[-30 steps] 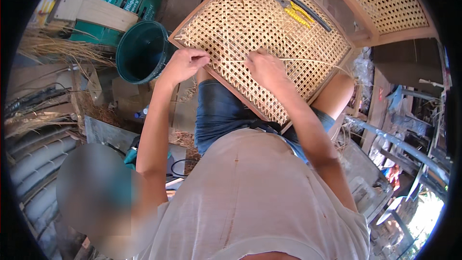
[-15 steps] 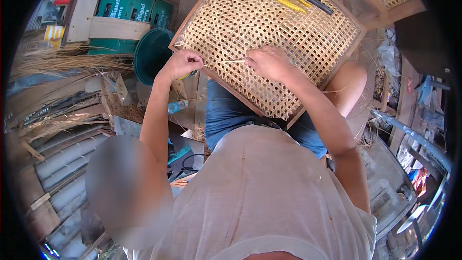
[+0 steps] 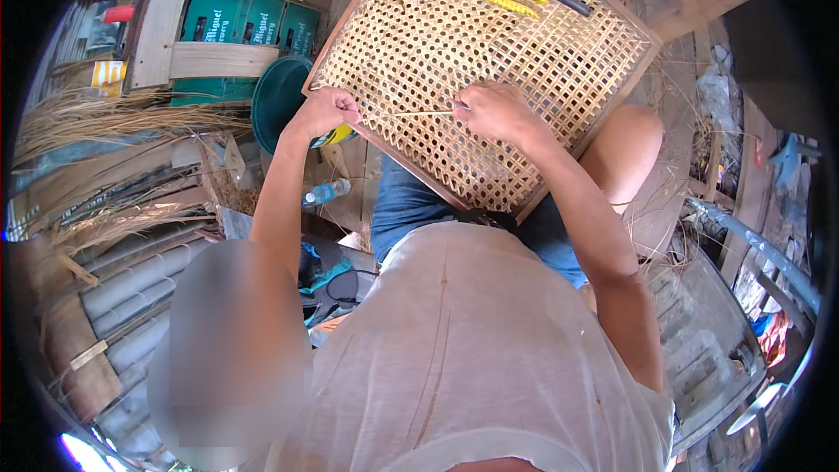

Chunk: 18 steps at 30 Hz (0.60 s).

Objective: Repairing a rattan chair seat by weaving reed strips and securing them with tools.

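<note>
Right hand (image 3: 491, 112) pinches the cane strand (image 3: 424, 113), left hand (image 3: 326, 114) is pressed together (can't tell on what), so I'd keep that strand untwisted over the woven panel (image 3: 489, 52) tbh.

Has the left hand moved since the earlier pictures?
Yes: judged against the panel, the left hand has shifted slightly left.

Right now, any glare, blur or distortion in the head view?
Head view: edges bow toward the black fisheye rim; white glare burns out the bottom-left edge; a smeared gray oval hides detail at lower left; woven cane panel and yellow-handled pliers look clear; cane strip is hard to trace toward the left hand.
</note>
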Available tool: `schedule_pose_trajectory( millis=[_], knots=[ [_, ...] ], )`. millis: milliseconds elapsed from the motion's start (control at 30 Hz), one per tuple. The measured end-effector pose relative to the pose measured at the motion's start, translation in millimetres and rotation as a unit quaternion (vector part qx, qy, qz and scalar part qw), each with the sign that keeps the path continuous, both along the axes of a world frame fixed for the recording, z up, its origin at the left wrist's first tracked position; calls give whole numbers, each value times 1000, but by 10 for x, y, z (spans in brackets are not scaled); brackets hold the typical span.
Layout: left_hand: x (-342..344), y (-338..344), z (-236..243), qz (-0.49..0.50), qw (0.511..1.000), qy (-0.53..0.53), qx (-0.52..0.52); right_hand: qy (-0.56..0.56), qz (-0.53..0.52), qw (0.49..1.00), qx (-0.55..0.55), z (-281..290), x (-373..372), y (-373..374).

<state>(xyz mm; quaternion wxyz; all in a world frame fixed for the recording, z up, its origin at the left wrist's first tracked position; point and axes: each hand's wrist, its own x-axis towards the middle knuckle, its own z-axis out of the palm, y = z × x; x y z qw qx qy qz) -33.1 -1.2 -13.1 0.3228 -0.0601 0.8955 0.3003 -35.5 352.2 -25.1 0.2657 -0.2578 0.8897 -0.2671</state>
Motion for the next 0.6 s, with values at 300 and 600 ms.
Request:
schedule_pose_trajectory(
  millis=[300,600],
  knots=[
    [6,-144,-226,2,1000,4,31,83,-13,996,9,-17,78,59],
    [78,-337,-367,-5,985,131,112,204,-208,948,130,1110,708,2224]
  ],
)
